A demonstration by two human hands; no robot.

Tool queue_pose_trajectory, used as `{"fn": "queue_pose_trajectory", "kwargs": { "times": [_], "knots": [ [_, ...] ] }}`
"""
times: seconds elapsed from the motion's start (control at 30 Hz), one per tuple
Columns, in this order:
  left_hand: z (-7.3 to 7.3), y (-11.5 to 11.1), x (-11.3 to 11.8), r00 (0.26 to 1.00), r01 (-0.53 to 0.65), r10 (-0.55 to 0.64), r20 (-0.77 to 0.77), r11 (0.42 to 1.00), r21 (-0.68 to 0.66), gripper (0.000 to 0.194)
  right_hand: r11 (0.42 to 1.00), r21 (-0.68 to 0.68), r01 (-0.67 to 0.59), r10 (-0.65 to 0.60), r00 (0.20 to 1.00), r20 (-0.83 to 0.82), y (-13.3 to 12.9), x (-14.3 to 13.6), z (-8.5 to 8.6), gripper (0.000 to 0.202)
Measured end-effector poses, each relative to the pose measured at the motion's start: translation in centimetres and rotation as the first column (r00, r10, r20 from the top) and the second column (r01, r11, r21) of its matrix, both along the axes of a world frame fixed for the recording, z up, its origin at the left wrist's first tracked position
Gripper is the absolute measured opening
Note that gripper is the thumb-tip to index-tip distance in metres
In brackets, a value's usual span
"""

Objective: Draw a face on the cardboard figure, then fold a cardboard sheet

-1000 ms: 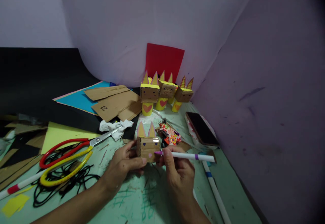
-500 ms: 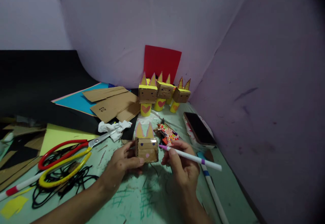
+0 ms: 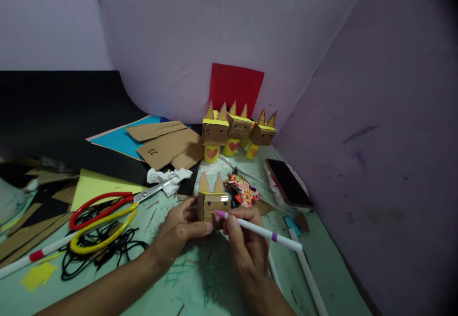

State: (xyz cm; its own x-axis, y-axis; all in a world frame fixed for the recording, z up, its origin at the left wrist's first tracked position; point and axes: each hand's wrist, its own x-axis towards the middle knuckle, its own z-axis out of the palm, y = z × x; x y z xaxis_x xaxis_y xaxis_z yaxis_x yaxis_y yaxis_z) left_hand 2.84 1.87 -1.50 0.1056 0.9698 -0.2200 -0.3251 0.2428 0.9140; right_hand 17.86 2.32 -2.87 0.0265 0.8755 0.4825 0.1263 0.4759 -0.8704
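A small cardboard box head (image 3: 218,202) with two pointed ears and two dark drawn eyes stands upright near the centre. My left hand (image 3: 184,227) grips its left side, thumb across the lower front. In my right hand (image 3: 246,239) is a white marker (image 3: 265,232) with a purple band. Its purple tip is over the lower part of the box's face; whether it touches cannot be made out. The tip and fingers cover that part of the face.
Several yellow figures with box heads (image 3: 215,132) stand behind. Scissors (image 3: 138,199) and black cord (image 3: 103,254) lie left, with cardboard pieces (image 3: 168,146) farther back. A phone (image 3: 288,182) lies right, beside a wall (image 3: 386,139). Patterned scraps (image 3: 243,189) are behind my right hand.
The marker tip has moved left from beside the box to in front of its face, along with my right hand. The whole view has shifted slightly, scene items now sitting farther right.
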Motion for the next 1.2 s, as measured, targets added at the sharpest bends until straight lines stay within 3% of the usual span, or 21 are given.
{"fn": "queue_pose_trajectory", "kwargs": {
  "times": [0.23,0.6,0.97,1.2],
  "knots": [
    [-0.12,0.05,0.09,0.999,-0.037,0.037,0.009,0.999,-0.006,0.062,0.994,0.099,-0.054,0.046,0.996,0.078,0.32,0.09,-0.12,0.012],
    [0.09,0.07,0.13,0.998,-0.051,0.052,0.025,0.998,-0.028,0.066,0.983,0.165,-0.084,0.073,0.995,0.072,0.31,-0.07,-0.09,0.008],
    [0.24,-0.06,0.11,0.998,-0.051,0.052,0.033,0.998,-0.025,0.062,0.982,0.180,-0.054,0.031,0.992,0.126,0.31,-0.06,-0.03,0.006],
    [0.35,-0.02,0.17,0.998,-0.060,0.061,0.011,0.998,-0.024,0.062,0.986,0.147,-0.085,0.070,0.992,0.106,0.30,-0.01,0.03,0.006]
  ]
}}
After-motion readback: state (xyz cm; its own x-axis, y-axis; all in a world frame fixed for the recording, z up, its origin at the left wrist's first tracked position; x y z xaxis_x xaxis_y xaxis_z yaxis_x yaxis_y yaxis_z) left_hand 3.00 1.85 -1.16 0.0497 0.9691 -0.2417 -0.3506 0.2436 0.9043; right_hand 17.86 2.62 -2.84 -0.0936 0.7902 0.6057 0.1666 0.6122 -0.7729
